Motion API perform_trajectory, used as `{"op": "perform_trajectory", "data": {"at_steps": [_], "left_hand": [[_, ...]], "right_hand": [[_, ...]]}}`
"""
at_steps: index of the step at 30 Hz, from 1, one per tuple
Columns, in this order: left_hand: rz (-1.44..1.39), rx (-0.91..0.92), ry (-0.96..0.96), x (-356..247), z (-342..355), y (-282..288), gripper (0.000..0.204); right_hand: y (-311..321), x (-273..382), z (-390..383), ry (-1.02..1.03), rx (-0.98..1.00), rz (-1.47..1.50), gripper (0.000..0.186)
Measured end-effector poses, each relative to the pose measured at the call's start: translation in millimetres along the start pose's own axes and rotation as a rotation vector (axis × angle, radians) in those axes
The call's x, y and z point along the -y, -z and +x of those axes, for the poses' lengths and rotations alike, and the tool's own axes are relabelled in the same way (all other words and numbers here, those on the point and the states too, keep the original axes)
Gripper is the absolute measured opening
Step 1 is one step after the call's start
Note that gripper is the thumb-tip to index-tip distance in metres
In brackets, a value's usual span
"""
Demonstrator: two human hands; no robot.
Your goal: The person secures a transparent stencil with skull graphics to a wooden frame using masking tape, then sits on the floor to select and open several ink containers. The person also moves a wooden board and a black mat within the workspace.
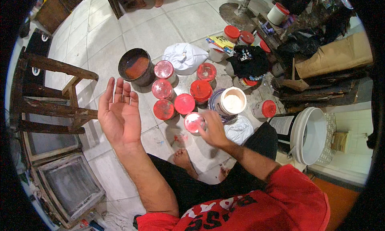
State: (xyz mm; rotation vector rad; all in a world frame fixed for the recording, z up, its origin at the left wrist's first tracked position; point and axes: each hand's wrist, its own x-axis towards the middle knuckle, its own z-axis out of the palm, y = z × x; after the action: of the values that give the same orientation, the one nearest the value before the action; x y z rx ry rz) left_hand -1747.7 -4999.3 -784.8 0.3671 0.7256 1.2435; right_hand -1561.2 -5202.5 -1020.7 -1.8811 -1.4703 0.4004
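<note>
Left forearm point(150, 179) angles up-left, wrist near straight; left hand point(120, 121) raised, palm toward camera, fingers extended, slightly parted. Right forearm point(256, 162) also angles up-left from lower right; right hand point(215, 129) back-up, a bit blurred, thumb apart from fingers. Hands well apart.

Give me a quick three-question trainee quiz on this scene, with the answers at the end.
1. True or false: the left hand is closed into a fist.
2. What is the right hand on: A) cardboard, B) a red-lidded tub, or C) a white bucket?
3. Fill in: in the picture, the dark bucket stands to the ____ of the white bag near it.

Key: 1. False, its palm is open; 2. B; 3. left.
</note>
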Motion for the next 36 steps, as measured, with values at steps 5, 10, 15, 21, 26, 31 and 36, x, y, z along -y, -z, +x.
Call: {"op": "perform_trajectory", "data": {"at_steps": [5,10,15,21,26,31,36], "left_hand": [[0.004,0.025,-0.010,-3.8,-7.1,3.4,0.035],[-0.008,0.011,-0.019,-13.3,-13.6,10.5,0.035],[0.002,0.004,-0.050,-17.0,-19.9,10.4,0.034],[-0.010,0.024,-0.033,-13.4,-21.2,6.9,0.034],[-0.002,0.012,-0.035,-12.8,-19.1,7.0,0.035],[-0.005,0.013,-0.032,-5.0,-14.4,1.7,0.035],[0.011,0.018,-0.022,1.7,-12.5,-1.4,0.037]], "right_hand": [[-48.4,-28.0,112.7,-0.191,-0.039,-0.487,0.061],[-48.6,-42.4,141.6,-0.391,0.055,-0.367,0.062],[-36.6,-17.5,136.5,-0.368,-0.203,-0.250,0.067],[8.6,60.2,76.5,0.172,-0.170,-0.046,0.075],[130.1,22.5,56.6,-0.036,-0.326,-0.259,0.069],[165.4,-8.9,43.4,-0.211,-0.010,-0.129,0.063],[156.0,-8.3,37.2,-0.045,-0.003,-0.197,0.065]]}}
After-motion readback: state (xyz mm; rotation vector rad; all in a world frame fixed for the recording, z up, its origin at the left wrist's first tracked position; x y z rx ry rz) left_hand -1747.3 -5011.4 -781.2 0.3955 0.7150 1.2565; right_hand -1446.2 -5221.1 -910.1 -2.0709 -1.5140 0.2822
